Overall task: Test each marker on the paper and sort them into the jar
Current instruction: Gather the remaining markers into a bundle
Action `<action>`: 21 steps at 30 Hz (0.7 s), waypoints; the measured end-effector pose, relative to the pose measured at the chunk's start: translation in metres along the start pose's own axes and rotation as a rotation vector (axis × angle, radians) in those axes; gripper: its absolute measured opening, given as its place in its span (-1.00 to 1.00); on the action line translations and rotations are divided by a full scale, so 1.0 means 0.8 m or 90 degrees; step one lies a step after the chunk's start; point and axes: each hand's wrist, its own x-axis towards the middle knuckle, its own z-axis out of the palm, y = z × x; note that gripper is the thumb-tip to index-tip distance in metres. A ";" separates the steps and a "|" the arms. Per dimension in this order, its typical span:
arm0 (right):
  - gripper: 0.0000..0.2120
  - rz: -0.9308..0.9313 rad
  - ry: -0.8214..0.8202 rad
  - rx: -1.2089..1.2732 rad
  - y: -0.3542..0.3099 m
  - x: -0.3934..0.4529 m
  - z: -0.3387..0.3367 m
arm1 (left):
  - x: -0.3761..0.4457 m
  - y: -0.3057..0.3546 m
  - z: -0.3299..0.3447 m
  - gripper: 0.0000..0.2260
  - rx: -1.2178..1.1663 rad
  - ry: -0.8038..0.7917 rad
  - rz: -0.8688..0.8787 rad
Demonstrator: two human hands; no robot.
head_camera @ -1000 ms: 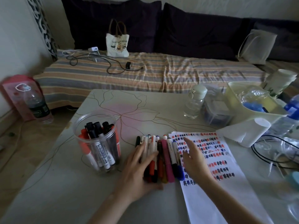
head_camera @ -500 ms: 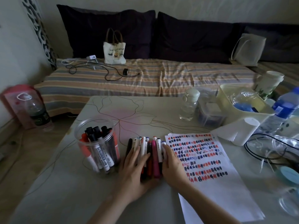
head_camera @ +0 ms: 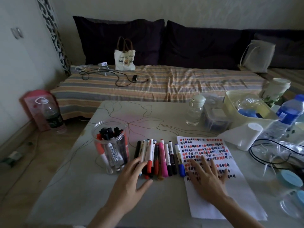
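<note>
A clear plastic jar [head_camera: 109, 145] stands on the table's left part, holding several black and red markers upright. To its right, a row of several loose markers [head_camera: 160, 157] lies side by side: black, white, red, pink and blue. My left hand [head_camera: 131, 183] lies with straight fingers on the left end of that row. Right of the markers is a white paper [head_camera: 212, 165] covered with red, black and blue test marks. My right hand [head_camera: 207, 178] rests flat on it, fingers spread.
A small clear bottle [head_camera: 195, 111], a plastic box [head_camera: 215, 117], a cream bin [head_camera: 250, 109], a tissue roll [head_camera: 243, 135], a blue-label water bottle [head_camera: 286, 116] and black cables [head_camera: 271, 155] crowd the table's right side. A striped couch [head_camera: 156, 84] lies behind the table.
My right hand moved off the markers to the right and now lies flat on the paper. My left hand slid a little left on the marker row. The markers lie more spread out.
</note>
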 end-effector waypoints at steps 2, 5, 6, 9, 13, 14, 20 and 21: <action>-0.44 -0.018 0.039 0.015 -0.012 0.001 -0.012 | -0.014 -0.005 -0.016 -0.69 -0.042 0.112 -0.015; -0.51 -0.063 0.110 0.089 -0.038 0.009 -0.025 | -0.027 -0.024 -0.038 -0.63 -0.106 0.272 -0.199; -0.55 -0.064 0.110 0.104 -0.048 0.012 -0.026 | -0.026 -0.031 -0.045 -0.50 -0.149 0.298 -0.276; -0.67 -0.046 0.090 0.189 -0.069 0.024 -0.015 | 0.004 -0.042 -0.073 -0.14 -0.312 0.258 -0.390; -0.75 -0.036 0.116 0.226 -0.082 0.033 -0.005 | 0.049 -0.044 -0.084 -0.24 -0.488 0.150 -0.373; -0.75 -0.035 0.117 0.220 -0.084 0.034 -0.005 | 0.055 -0.046 -0.082 -0.28 -0.509 0.150 -0.374; -0.66 -0.035 0.088 0.201 -0.089 0.030 -0.012 | 0.053 -0.043 -0.076 -0.24 -0.496 0.124 -0.386; -0.65 -0.041 0.094 0.209 -0.087 0.028 -0.016 | 0.052 -0.041 -0.080 -0.20 -0.489 0.116 -0.382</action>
